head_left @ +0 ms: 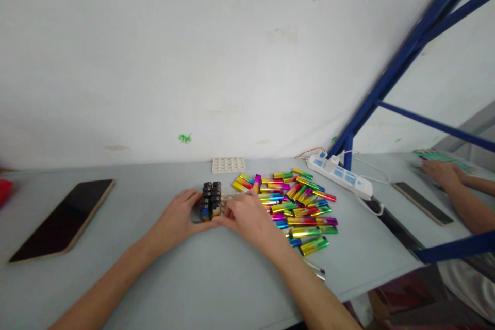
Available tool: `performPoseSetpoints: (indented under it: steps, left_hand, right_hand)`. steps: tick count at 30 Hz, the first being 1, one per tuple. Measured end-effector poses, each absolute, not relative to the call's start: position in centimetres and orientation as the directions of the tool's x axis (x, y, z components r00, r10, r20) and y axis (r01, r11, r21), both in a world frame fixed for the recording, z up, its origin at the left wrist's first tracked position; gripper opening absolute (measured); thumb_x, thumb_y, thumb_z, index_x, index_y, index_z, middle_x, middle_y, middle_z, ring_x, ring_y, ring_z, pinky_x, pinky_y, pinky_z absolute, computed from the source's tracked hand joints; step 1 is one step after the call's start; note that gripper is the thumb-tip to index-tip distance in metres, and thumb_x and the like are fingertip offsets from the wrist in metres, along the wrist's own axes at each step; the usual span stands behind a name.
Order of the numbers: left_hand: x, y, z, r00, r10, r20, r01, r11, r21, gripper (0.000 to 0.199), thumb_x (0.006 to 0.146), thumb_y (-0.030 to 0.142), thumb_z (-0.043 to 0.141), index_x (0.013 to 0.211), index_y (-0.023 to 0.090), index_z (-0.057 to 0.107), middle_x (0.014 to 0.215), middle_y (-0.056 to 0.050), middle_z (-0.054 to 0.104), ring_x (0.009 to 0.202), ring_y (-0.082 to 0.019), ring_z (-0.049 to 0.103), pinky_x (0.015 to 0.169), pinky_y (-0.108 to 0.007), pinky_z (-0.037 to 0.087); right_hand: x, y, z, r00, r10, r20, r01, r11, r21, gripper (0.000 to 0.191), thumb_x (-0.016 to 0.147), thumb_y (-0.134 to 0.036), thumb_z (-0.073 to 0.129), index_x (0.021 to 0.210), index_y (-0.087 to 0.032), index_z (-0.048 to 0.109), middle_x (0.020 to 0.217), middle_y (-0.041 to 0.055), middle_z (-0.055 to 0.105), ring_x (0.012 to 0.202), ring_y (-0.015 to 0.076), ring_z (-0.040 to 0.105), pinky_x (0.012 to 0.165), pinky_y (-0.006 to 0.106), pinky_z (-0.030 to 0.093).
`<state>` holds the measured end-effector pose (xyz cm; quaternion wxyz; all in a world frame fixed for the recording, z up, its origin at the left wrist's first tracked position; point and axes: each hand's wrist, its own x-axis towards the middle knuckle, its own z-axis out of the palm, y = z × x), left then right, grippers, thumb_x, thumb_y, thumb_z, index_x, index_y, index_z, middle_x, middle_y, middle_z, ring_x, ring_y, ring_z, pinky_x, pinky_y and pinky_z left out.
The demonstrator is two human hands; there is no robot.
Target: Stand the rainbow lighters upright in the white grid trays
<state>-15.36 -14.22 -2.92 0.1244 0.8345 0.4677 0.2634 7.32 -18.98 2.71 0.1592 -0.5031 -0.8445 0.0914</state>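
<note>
Several lighters [211, 197] with black tops stand upright, packed in two rows, in front of me. They sit at the left end of a pale tray with holes [229, 197], mostly hidden by my right hand. My left hand [180, 215] curves around the left side of the group, its thumb along the front. On the other side my right hand [249, 217] has its fingers curled, thumb near the front lighters; what they pinch is hidden. Just right of it lies a loose pile of shiny multicoloured lighters [303, 220].
A second pale tray with holes [228, 165] lies by the wall. At left is a dark flat panel [65, 219]. A white power strip [340, 172] with cables sits beside a blue metal frame [363, 113]. Beyond it, another person's hand [443, 172] works over another table.
</note>
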Motion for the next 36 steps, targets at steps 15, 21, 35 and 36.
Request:
performPoseSetpoints:
  steps: [15, 21, 35, 36]
  left_hand:
    - [-16.0, -13.8, -2.6, 0.432, 0.864, 0.258, 0.746, -0.503, 0.436, 0.07, 0.068, 0.081, 0.076, 0.109, 0.024, 0.071, 0.116, -0.013, 0.075, 0.119, -0.04, 0.067, 0.108, -0.051, 0.055]
    - [-15.9, -13.6, -2.6, 0.455, 0.863, 0.218, 0.76, -0.504, 0.41, 0.08, 0.069, 0.086, 0.07, 0.112, 0.019, 0.07, 0.124, -0.017, 0.072, 0.122, -0.04, 0.065, 0.112, -0.053, 0.05]
    - [-15.5, -14.3, -1.7, 0.461, 0.852, 0.248, 0.711, -0.522, 0.471, 0.064, 0.069, 0.077, 0.077, 0.102, 0.022, 0.072, 0.114, -0.012, 0.075, 0.109, -0.037, 0.069, 0.102, -0.053, 0.056]
    - [-15.5, -14.4, -1.6, 0.458, 0.852, 0.253, 0.711, -0.522, 0.472, 0.064, 0.069, 0.077, 0.078, 0.102, 0.022, 0.072, 0.113, -0.012, 0.075, 0.109, -0.036, 0.069, 0.101, -0.052, 0.057]
  right_hand:
    - [22.8, -34.3, 4.9, -0.005, 0.835, 0.55, 0.876, 0.268, -0.4, 0.017, 0.104, -0.037, 0.065, 0.107, -0.024, 0.073, 0.104, 0.0083, 0.072, 0.099, 0.0239, 0.069, 0.088, 0.036, 0.056]
    - [22.8, -38.0, -2.2, 0.002, 0.939, 0.343, 0.886, 0.158, -0.437, 0.021, 0.105, -0.039, 0.062, 0.121, -0.028, 0.071, 0.115, 0.0096, 0.071, 0.109, 0.0274, 0.069, 0.097, 0.045, 0.059]
    - [18.9, -25.7, 2.6, 0.219, 0.937, 0.271, 0.18, 0.234, -0.955, 0.043, 0.095, -0.062, 0.066, 0.109, -0.022, 0.069, 0.106, 0.0089, 0.075, 0.092, 0.0225, 0.07, 0.078, 0.033, 0.058]
    - [17.6, -23.9, 3.4, 0.156, 0.945, 0.288, 0.138, 0.268, -0.954, 0.043, 0.098, -0.063, 0.061, 0.107, -0.022, 0.067, 0.105, 0.009, 0.074, 0.092, 0.0225, 0.069, 0.079, 0.034, 0.058]
